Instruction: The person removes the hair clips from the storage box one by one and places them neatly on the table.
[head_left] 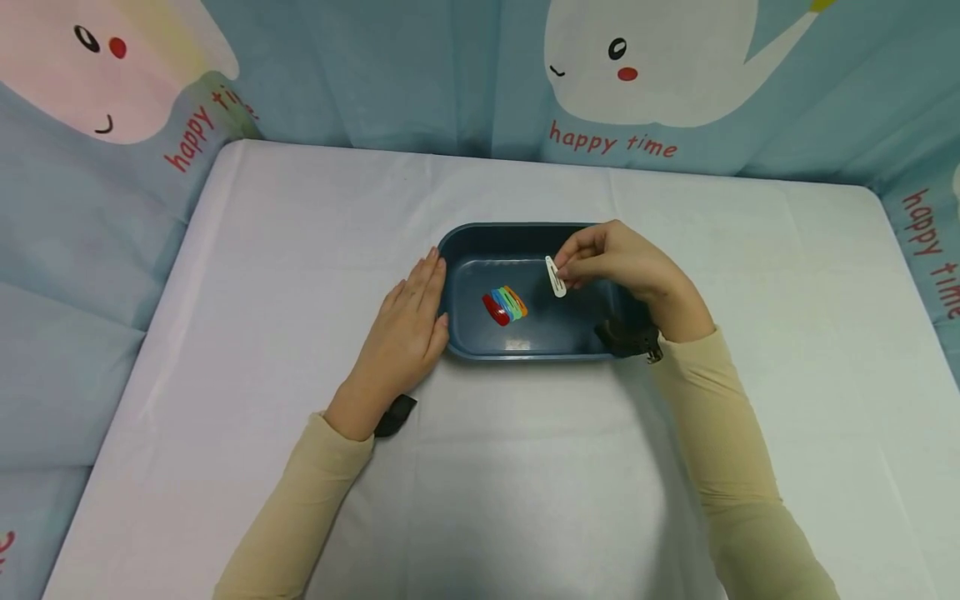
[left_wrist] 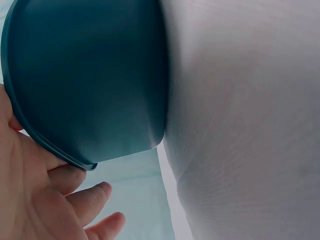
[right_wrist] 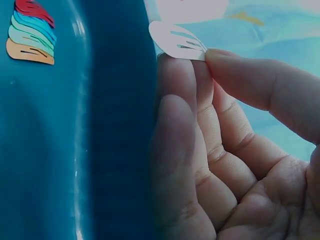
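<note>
My right hand point(head_left: 618, 260) pinches a white snap hair clip point(head_left: 555, 277) between thumb and fingertips, over the right part of a dark blue tray point(head_left: 525, 356). In the right wrist view the white clip point(right_wrist: 177, 41) sticks out past the fingertips. Several hair clips point(head_left: 505, 306) in red, blue, green and orange lie side by side on the tray's floor, left of the middle. My left hand point(head_left: 408, 321) lies with straight fingers along the tray's left end. Its fingers touch the rim in the left wrist view, where the tray's outer wall point(left_wrist: 95, 80) shows.
The tray stands on a table with a white cloth point(head_left: 480, 467). A blue curtain point(head_left: 397, 75) with cartoon prints hangs behind and at both sides. A dark wrist strap point(head_left: 622, 337) under the right wrist overlaps the tray's right front corner.
</note>
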